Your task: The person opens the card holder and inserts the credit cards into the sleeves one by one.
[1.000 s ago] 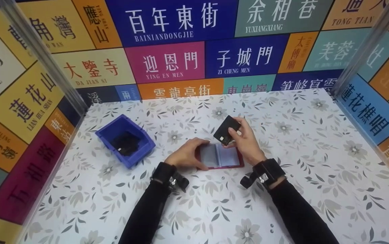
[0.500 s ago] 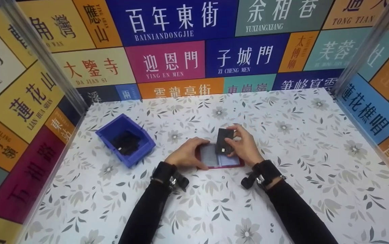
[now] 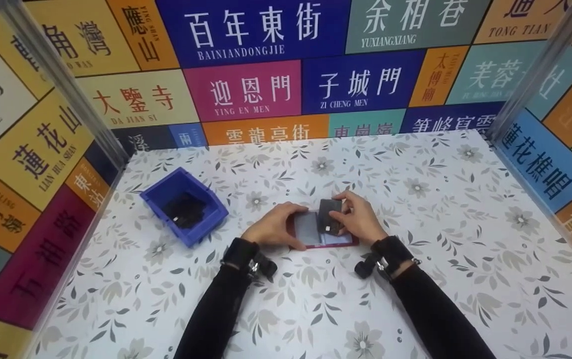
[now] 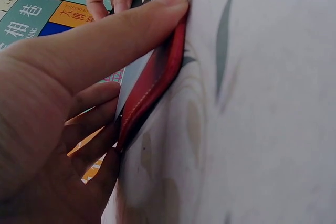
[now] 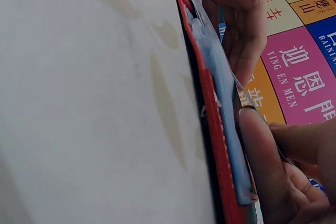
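A red card holder [image 3: 307, 228] lies open on the table, its clear plastic sleeves facing up. My left hand [image 3: 277, 227] grips its left side, thumb at the near edge and fingers at the far edge. The left wrist view shows that thumb lying along the stitched red cover [image 4: 157, 80]. My right hand [image 3: 363, 218] pinches a black bank card [image 3: 329, 214] with a small pale chip at its lower end. The card stands lengthwise over the right-hand page, overlapping the sleeve. In the right wrist view my right fingers are right at the clear sleeves [image 5: 223, 77].
To the left stands a blue plastic bin [image 3: 201, 238] with several black cards [image 3: 186, 209] inside. A white tabletop [image 3: 311, 304] with a grey leaf pattern lies beneath everything. Panels with coloured street-sign prints [image 3: 243, 92] enclose the back and sides.
My right hand has lowered the bank card toward me onto the right-hand page and turned it from slanted to nearly upright. The left hand and the card holder have stayed in place.
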Demonstrator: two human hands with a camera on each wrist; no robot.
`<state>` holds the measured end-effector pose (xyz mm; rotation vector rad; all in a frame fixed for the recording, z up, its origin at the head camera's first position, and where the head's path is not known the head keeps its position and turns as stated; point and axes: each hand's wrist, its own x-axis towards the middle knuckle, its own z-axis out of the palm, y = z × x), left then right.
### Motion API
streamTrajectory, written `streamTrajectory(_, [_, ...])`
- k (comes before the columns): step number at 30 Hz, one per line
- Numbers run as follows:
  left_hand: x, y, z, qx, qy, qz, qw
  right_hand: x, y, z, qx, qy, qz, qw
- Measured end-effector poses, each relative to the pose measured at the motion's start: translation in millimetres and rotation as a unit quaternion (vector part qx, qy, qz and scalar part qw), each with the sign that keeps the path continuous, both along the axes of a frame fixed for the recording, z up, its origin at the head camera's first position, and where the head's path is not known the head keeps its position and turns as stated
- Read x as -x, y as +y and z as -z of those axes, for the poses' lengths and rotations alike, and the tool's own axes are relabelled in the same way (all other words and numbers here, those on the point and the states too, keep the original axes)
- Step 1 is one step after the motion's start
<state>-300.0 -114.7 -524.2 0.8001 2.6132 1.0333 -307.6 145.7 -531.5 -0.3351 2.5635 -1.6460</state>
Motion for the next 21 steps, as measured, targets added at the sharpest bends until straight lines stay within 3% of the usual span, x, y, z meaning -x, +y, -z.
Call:
streamTrajectory(7, [-0.3,0.4,0.0,0.001,-0.001,-0.003,1.0000,-1.6,1.0,-3.2,-0.016,-0.042,-0.022,0.999])
streamTrajectory(14, [-1.1,-0.6,0.8,0.000,-0.002,-0.007,1.0000,-4.4,-4.4,-7.5,-0.038,-0.063,-0.004,0.997])
streamTrajectory(21, [-0.3,-1.5,1.0,0.000,0.008,-0.005,1.0000,-5.2,-6.4,-7.7,-0.073,-0.034,0.004,0.997])
